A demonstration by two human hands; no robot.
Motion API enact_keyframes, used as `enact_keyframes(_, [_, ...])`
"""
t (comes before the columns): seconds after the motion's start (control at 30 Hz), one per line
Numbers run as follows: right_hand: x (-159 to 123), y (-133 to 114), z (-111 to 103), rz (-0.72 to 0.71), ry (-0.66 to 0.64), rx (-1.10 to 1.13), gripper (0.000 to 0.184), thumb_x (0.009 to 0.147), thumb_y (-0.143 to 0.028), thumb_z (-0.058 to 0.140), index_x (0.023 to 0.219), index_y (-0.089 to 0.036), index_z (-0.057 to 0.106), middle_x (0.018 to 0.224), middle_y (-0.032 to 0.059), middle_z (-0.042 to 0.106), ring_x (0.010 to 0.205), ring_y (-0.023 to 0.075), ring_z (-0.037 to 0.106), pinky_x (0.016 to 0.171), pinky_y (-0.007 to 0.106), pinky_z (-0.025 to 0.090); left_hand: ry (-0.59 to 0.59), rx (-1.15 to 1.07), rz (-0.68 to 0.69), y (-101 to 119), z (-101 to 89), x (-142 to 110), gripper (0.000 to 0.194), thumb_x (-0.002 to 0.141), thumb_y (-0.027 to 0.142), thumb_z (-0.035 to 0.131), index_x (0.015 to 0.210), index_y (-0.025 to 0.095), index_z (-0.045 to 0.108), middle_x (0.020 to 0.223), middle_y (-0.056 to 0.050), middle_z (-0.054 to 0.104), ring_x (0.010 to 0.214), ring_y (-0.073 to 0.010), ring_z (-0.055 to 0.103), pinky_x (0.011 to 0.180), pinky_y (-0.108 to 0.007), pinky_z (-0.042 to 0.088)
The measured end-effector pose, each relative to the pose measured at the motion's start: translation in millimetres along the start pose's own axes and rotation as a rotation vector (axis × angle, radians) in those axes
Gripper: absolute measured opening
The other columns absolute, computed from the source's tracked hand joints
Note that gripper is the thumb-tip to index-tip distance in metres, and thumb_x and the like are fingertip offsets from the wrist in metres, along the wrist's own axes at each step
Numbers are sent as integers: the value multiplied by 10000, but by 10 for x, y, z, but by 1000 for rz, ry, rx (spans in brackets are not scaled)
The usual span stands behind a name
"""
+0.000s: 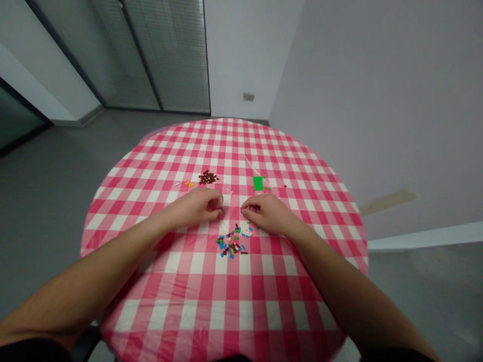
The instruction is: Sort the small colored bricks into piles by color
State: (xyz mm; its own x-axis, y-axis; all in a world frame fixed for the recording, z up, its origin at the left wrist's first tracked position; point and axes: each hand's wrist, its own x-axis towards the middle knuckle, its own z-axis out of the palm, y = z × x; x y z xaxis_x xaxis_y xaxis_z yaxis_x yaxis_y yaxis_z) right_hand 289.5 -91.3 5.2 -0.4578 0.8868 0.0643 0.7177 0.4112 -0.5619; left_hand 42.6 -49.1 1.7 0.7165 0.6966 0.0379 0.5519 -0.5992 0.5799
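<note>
My left hand [198,207] rests over the table with its fingers curled in. Whatever it may hold is hidden. Facing it across a small gap, my right hand [268,213] has thumb and fingertips pinched together, and anything between them is too small to make out. Just in front of my body side of the hands lies a loose pile of mixed toy bricks [231,246] in blue, brown, green and white. Beyond the left hand is a heap of dark brown bricks [207,177], with a few yellow pieces [189,184] beside it. A green baseplate [258,183] lies beyond the right hand.
A red-and-white checked cloth [234,281] covers the round table. Small white pieces [229,191] lie between the brown heap and the baseplate, and a single red piece [285,186] sits farther right. A wall [377,100] rises behind and to the right.
</note>
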Motion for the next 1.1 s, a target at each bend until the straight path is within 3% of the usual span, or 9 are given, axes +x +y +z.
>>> enact_keyframes(0.1, [-1,-3,0,5,-5,8,155,853,-143,617,843,-164,770,763,46,744,659,139,605,630,261,371,281,-48,-161,-226,-163,29,123,825,296,651,787,182,626,750,-3,670,685,-145,580,654,-259,413])
enact_keyframes(0.2, [-2,-11,0,-1,-11,19,154,848,-137,617,836,-164,769,768,51,746,664,144,609,627,264,372,354,-7,-296,-395,-249,57,165,809,344,677,787,182,655,720,-9,659,662,-156,572,610,-261,390])
enact_keyframes(0.4, [-3,-3,3,10,-9,18,154,855,-139,616,850,-161,769,773,49,747,658,139,605,624,262,372,289,42,-324,-585,-179,131,139,804,337,672,799,198,672,742,-22,690,684,-181,604,615,-268,384])
enact_keyframes(0.63, [-10,-19,28,-84,-113,8,164,888,-173,629,927,-177,789,851,67,771,742,168,658,688,280,432,211,130,-320,-565,-209,176,187,831,343,620,764,195,714,768,-46,725,692,-198,627,621,-281,380])
enact_keyframes(0.77, [-16,-70,37,-189,-209,-6,193,914,-153,614,970,-197,794,944,75,780,846,188,682,763,302,459,232,138,-302,-591,-214,174,226,831,369,617,795,196,758,773,-58,742,682,-206,636,614,-289,390])
enact_keyframes(1.1, [-16,-40,44,-188,-277,-98,223,933,-150,597,1024,-200,794,993,78,774,879,198,676,766,308,459,271,208,-181,-710,-197,180,235,861,358,609,857,235,809,868,-76,769,807,-240,657,709,-315,435])
